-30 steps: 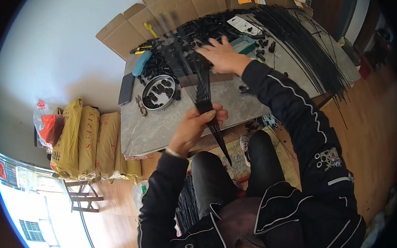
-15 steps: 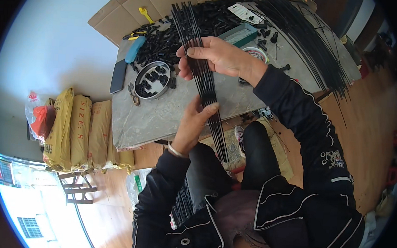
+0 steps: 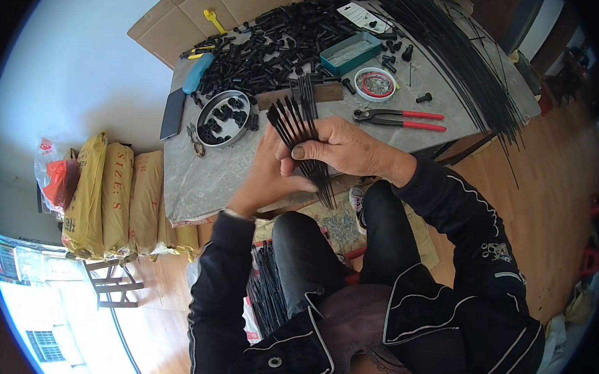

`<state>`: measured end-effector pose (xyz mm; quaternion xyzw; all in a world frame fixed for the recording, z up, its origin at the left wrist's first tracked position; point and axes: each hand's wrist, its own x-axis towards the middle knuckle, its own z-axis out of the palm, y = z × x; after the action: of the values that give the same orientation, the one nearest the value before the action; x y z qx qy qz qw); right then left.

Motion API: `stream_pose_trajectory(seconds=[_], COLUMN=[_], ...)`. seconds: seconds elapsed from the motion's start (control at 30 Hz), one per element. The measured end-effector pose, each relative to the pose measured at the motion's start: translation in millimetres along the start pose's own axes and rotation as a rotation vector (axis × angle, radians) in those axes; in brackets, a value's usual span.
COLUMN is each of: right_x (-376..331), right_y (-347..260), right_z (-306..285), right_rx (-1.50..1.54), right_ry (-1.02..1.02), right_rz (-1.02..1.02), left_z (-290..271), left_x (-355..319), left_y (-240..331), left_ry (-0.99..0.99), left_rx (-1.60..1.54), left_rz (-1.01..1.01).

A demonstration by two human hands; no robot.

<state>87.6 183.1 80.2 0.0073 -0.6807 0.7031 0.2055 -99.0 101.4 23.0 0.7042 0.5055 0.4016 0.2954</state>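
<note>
Right hand (image 3: 345, 147) gripping black rods (image 3: 291, 124), left hand (image 3: 263, 175) grip unclear, long axis pointing away-left

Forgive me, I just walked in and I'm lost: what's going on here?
A person's right hand grips black rods by the table. The left hand is partly behind them, its hold unclear. Pliers lie to the right; a tin of black parts stands to the left.
</note>
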Motion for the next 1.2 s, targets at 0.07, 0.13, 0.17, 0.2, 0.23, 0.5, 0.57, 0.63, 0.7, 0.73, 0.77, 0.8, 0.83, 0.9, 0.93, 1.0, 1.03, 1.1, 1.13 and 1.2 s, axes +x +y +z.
stream_pose_trajectory(seconds=[0.07, 0.13, 0.17, 0.2, 0.23, 0.5, 0.57, 0.63, 0.7, 0.73, 0.77, 0.8, 0.83, 0.9, 0.93, 1.0, 1.03, 1.1, 1.13, 1.2], right_x=[-4.1, -7.1, -9.2, -8.3, -6.4, 18.5, 33.1, 46.7, 42.9, 46.0, 49.2, 53.1, 58.2, 63.5, 66.3, 63.9, 61.9, 56.5, 54.1, 49.4], right_y=[-3.0, -4.7, -2.4, -1.6, -3.6, -20.9, -1.1, 18.5, 31.0, 33.1, 34.9, 36.7, 35.4, 40.6, 43.3, 48.4, 46.3, 39.2, 32.9, 22.8], right_z=[0.1, -0.2, -2.4, -2.0, -0.4, -79.5, -139.5, -193.1, -221.4, -223.3, -225.1, -226.6, -222.0, -220.0, -220.7, -228.6, -228.9, -231.5, -229.5, -223.4], right_rx=[-0.072, -0.060, -0.045, -0.041, -0.126, -0.561, -0.614, -1.262, -1.502, -1.498, -1.568, -1.639, -1.695, -1.804, -1.913, -1.952, -1.986, -1.941, -1.891, -1.858], right_ry=[0.063, 0.080, 0.096, 0.090, 0.074, -0.114, 0.367, 0.575, 0.502, 0.495, 0.452, 0.409, 0.385, 0.335, 0.290, 0.305, 0.316, 0.343, 0.372, 0.450], right_rz=[0.066, 0.082, 0.105, 0.102, 0.095, 0.252, 0.230, 0.201, 0.422, 0.410, 0.474, 0.539, 0.545, 0.487, 0.430, 0.363, 0.300, 0.201, 0.110, -0.039], left_z=[-22.4, -32.3, -27.2, -21.8, -17.7, -3.1, -1.6, -1.7, -1.0, -0.3, -0.2, -1.1, -1.5, -0.9, -1.8, -2.8, -3.2, -3.7, -3.4, -2.0], left_x=[-6.3, 0.6, 10.8, 16.0, 18.9, 29.4, 28.7, 29.9, 30.8, 29.7, 30.3, 30.8, 30.6, 29.7, 29.6, 29.7, 29.1, 28.5, 28.4, 28.8], left_y=[18.3, 57.1, 84.2, 101.2, 105.2, 106.6, 112.0, 111.2, 110.7, 109.7, 108.2, 107.6, 107.6, 109.0, 109.6, 109.6, 109.4, 109.2, 109.1, 109.1], left_ry=[0.010, 0.020, 0.070, 0.130, 0.152, 0.343, 0.337, 0.318, 0.314, 0.316, 0.310, 0.317, 0.314, 0.316, 0.320, 0.311, 0.316, 0.322, 0.324, 0.325], left_rx=[-0.154, -0.309, -0.459, -0.597, -0.645, -0.428, -0.420, -0.429, -0.410, -0.396, -0.418, -0.411, -0.392, -0.380, -0.378, -0.331, -0.330, -0.376, -0.378, -0.394], left_rz=[-0.005, -0.012, -0.013, -0.016, 0.038, 0.091, 0.086, 0.085, 0.086, 0.076, 0.098, 0.098, 0.105, 0.095, 0.099, 0.090, 0.093, 0.097, 0.101, 0.090])
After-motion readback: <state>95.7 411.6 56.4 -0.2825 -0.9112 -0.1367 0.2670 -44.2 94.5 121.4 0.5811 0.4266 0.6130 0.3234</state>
